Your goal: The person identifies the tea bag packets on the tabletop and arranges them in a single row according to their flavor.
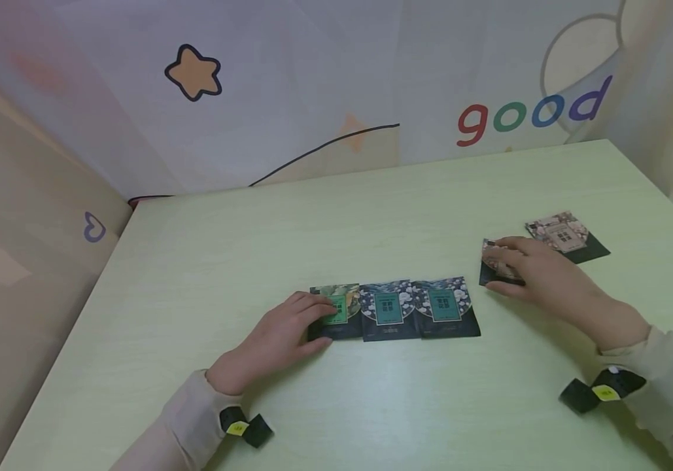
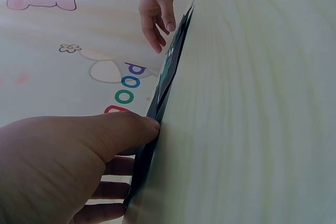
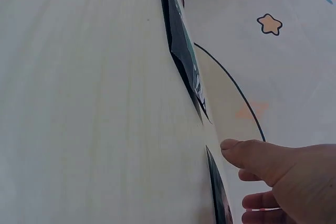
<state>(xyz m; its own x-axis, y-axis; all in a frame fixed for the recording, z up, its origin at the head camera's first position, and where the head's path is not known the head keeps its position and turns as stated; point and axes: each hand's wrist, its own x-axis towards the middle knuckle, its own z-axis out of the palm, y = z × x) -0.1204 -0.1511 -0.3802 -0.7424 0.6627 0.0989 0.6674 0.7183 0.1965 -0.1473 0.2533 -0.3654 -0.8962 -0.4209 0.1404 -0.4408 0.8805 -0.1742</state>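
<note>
Three flat printed sachets lie side by side in a row in the head view. My left hand (image 1: 280,330) rests on the leftmost one, a green-and-yellow sachet (image 1: 345,330), its fingers over the face and thumb at the lower edge. Beside it are a middle blue floral sachet (image 1: 388,330) and a right-hand blue floral sachet (image 1: 447,328), edges overlapping. To the right, my right hand (image 1: 539,271) is over a pink floral sachet (image 1: 487,275), covering much of it. The right wrist view shows the right thumb (image 3: 236,148) apart from that sachet (image 3: 218,198).
Another pink floral sachet (image 1: 592,248) lies behind the right hand, tilted. All lie on a pale green table (image 1: 224,248). A printed wall sheet (image 1: 312,78) with a star and the word "good" stands along the back edge.
</note>
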